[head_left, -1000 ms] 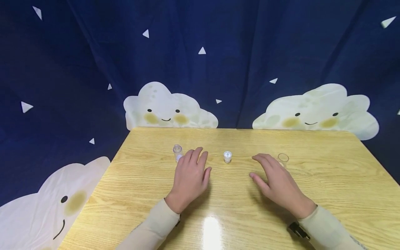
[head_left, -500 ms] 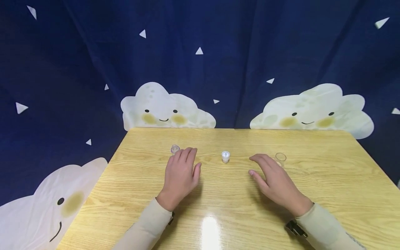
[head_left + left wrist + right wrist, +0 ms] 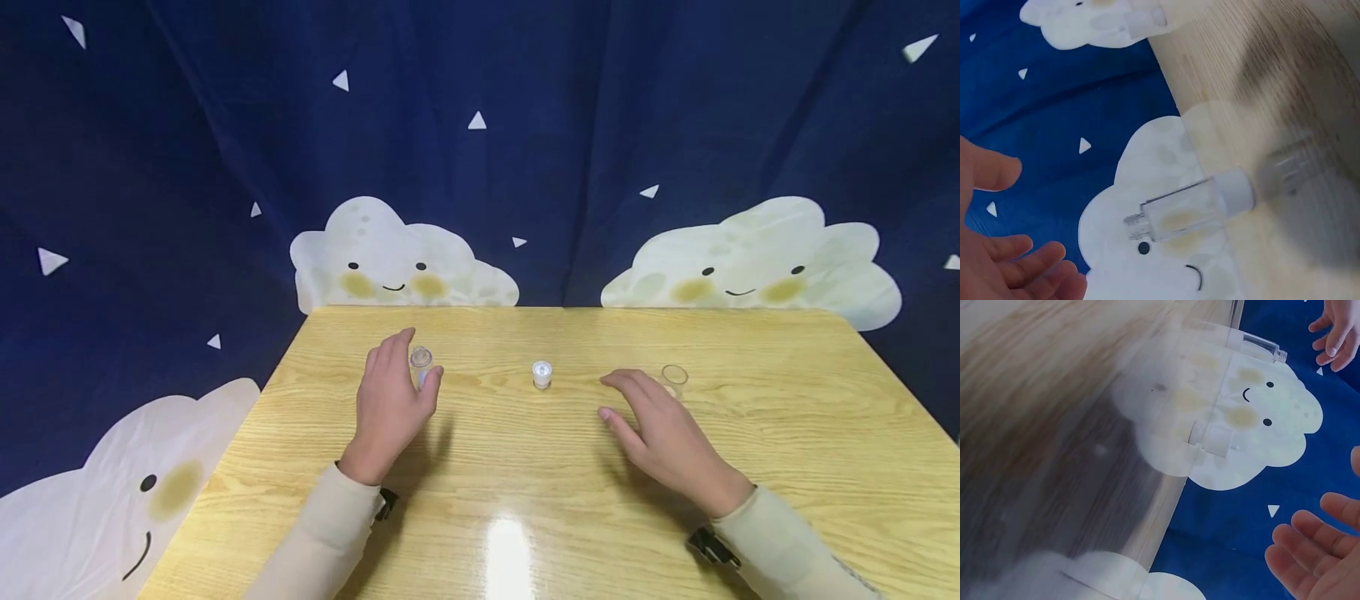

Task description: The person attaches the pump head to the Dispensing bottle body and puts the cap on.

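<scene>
Over the wooden table (image 3: pixel 510 450), the right hand (image 3: pixel 671 437), thumb and fingers parted, is well right of the clear upright bottle (image 3: pixel 421 359); the left hand (image 3: pixel 390 404), spread, just left. The left wrist view shows the bottle's white base, part-hidden in the head view, and see-through wall. Farther right, a clear cup (image 3: pixel 675 377); between, a white fitting (image 3: pixel 542 375).

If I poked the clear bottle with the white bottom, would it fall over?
The clear bottle would probably tip with a hard poke, because it stands upright and is taller than its white bottom is wide. It may be fairly light, since no liquid shows inside. It looks smooth, so it might feel slippery.
</scene>
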`<state>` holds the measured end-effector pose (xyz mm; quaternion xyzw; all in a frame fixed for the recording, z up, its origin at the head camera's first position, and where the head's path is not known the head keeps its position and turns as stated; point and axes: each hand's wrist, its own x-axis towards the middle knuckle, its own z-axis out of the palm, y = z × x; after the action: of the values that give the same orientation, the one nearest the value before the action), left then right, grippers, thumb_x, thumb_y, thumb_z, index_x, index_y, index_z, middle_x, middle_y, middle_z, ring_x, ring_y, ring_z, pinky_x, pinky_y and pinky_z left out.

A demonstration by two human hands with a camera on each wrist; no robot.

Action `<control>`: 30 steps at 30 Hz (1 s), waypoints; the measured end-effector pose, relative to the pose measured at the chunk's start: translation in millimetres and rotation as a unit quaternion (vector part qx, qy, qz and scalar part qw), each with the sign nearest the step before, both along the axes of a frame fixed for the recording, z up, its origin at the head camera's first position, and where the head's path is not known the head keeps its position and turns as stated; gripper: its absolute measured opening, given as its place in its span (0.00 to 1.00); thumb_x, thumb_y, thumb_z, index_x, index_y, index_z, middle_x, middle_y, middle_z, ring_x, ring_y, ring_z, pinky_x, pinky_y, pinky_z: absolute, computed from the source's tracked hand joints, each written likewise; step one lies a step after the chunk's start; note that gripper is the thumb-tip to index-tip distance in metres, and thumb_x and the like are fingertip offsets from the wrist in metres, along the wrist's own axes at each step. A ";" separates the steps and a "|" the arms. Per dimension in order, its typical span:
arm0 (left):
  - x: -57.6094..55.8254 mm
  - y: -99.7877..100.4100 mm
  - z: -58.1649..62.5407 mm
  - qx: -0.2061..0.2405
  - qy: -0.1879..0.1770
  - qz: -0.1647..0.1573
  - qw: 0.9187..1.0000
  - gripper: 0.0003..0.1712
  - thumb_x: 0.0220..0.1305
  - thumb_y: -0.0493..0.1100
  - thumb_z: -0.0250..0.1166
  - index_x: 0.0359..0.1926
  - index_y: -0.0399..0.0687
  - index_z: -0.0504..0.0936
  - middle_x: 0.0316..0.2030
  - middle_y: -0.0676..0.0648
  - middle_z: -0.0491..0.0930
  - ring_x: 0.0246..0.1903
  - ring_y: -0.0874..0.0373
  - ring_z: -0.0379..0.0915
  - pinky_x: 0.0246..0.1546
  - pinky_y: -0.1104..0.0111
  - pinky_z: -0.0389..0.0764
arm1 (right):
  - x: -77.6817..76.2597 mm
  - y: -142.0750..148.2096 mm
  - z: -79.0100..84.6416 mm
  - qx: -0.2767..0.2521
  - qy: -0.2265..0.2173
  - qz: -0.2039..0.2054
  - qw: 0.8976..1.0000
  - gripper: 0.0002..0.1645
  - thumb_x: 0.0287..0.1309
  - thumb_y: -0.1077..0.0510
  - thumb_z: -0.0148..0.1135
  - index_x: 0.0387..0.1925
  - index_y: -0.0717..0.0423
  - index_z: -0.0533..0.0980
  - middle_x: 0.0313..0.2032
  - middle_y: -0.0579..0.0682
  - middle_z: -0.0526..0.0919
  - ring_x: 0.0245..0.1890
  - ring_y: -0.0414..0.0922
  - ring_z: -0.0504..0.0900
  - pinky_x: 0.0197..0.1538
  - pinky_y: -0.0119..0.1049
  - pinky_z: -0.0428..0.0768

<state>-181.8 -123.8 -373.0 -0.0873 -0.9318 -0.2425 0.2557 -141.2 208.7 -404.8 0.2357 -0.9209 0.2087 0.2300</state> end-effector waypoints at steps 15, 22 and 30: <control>-10.1 -15.9 -8.9 0.067 -0.083 0.008 0.994 0.32 0.58 0.51 0.59 0.61 0.40 0.65 0.54 0.41 0.72 0.55 0.44 0.65 0.55 0.54 0.66 | 1.3 0.9 0.7 0.003 -0.001 0.000 1.000 0.25 0.58 0.50 0.58 0.55 0.56 0.70 0.52 0.51 0.75 0.54 0.48 0.73 0.56 0.46 0.70; -10.9 -20.6 -12.8 0.067 -0.077 0.014 0.995 0.30 0.56 0.49 0.62 0.58 0.40 0.69 0.53 0.41 0.74 0.53 0.43 0.66 0.53 0.53 0.67 | 1.9 -0.4 1.6 0.008 -0.017 -0.002 1.000 0.26 0.58 0.49 0.57 0.56 0.54 0.69 0.51 0.50 0.76 0.52 0.48 0.75 0.53 0.46 0.73; -26.0 -28.1 -19.2 0.102 -0.158 0.013 0.982 0.37 0.55 0.51 0.64 0.62 0.41 0.64 0.56 0.41 0.71 0.52 0.43 0.69 0.50 0.54 0.70 | 1.4 -1.7 -0.5 0.007 -0.025 0.001 1.000 0.26 0.59 0.48 0.57 0.57 0.54 0.68 0.52 0.50 0.75 0.53 0.47 0.74 0.55 0.45 0.73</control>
<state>-207.8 -151.9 -392.2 -0.0089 -0.9319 -0.3437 0.1159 -139.7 207.1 -405.3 0.2326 -0.9277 0.2080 0.2047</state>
